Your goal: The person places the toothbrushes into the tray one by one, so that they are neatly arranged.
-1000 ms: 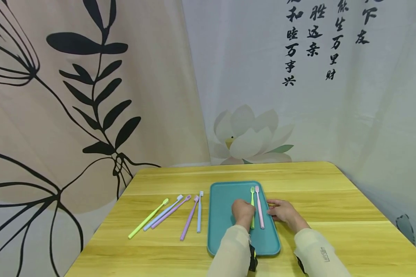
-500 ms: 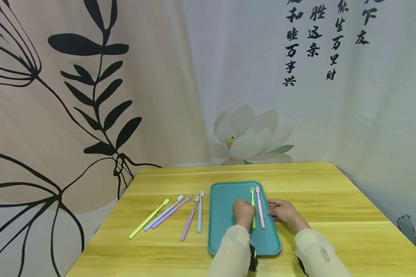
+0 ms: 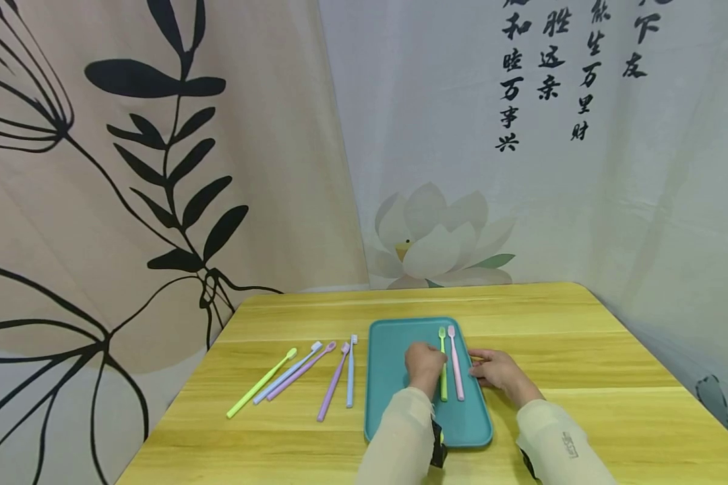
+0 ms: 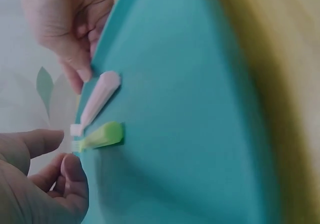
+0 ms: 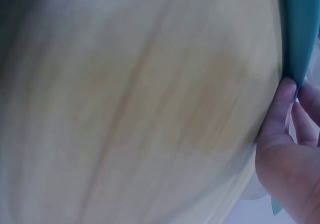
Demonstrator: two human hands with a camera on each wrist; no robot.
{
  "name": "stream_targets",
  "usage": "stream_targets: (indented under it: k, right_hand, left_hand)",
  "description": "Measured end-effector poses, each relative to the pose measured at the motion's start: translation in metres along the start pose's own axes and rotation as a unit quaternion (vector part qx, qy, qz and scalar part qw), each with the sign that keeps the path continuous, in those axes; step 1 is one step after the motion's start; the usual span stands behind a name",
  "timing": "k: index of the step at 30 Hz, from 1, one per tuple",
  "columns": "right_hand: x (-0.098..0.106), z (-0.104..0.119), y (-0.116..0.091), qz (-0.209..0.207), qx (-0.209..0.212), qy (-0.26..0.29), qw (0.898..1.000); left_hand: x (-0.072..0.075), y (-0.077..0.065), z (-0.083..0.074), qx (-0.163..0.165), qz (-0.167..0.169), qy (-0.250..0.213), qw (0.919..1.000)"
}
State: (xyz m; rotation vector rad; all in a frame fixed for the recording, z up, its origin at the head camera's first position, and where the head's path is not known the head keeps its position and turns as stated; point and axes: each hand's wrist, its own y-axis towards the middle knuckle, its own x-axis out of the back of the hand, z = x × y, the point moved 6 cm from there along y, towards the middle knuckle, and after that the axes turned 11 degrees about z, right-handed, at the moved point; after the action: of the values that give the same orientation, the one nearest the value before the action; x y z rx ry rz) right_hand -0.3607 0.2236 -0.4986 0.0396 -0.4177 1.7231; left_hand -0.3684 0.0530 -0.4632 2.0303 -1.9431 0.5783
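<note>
My left hand [image 3: 423, 367] hovers over the teal tray [image 3: 394, 417], just left of a green toothbrush [image 3: 443, 377]. In the left wrist view its thumb and forefinger stand apart, with nothing between them. Beside the green one lies a pink toothbrush [image 3: 457, 370], roughly parallel, both heads toward the far end. At the tray's right edge my right hand [image 3: 502, 374] holds the rim between thumb and fingers; the right wrist view shows the thumb [image 5: 286, 92] against the outer wall.
Left of the tray, several toothbrushes lie on the wooden table [image 3: 267, 451]: a green toothbrush [image 3: 259, 384], a blue toothbrush [image 3: 285, 374], a purple toothbrush [image 3: 300, 372], another purple toothbrush [image 3: 332, 385] and a blue toothbrush [image 3: 350, 374]. A printed curtain [image 3: 291, 168] hangs behind.
My left hand has let go of the green toothbrush and shifted slightly left, its fingers parting. The right hand stays at the tray's edge. Both toothbrushes in the tray lie as before.
</note>
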Motion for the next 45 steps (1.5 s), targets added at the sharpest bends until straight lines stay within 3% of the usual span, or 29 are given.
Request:
stream_targets:
  k: [5,14,28,37,45]
  right_hand:
    - [0.002,-0.009,0.007,-0.001,-0.001,0.001,1.0]
    - [0.0,0.0,-0.001,-0.001,-0.01,-0.001,1.0]
    - [-0.001,-0.003,-0.001,-0.005,-0.015,0.003,1.0]
    - [0.0,-0.001,0.0,-0.004,-0.018,-0.002,1.0]
    - [0.0,-0.001,0.0,-0.006,-0.016,-0.001,1.0]
  left_hand:
    - [0.007,0.005,-0.005,-0.017,0.003,0.001,0.9999]
    - [0.026,0.009,-0.014,-0.047,0.02,0.002,0.9987]
    - [0.058,0.029,-0.001,-0.064,0.033,-0.023,0.9971]
    - [0.09,0.039,0.001,-0.087,0.027,-0.032,0.9954]
    - [0.105,0.045,0.011,-0.092,0.042,-0.055,0.9933]
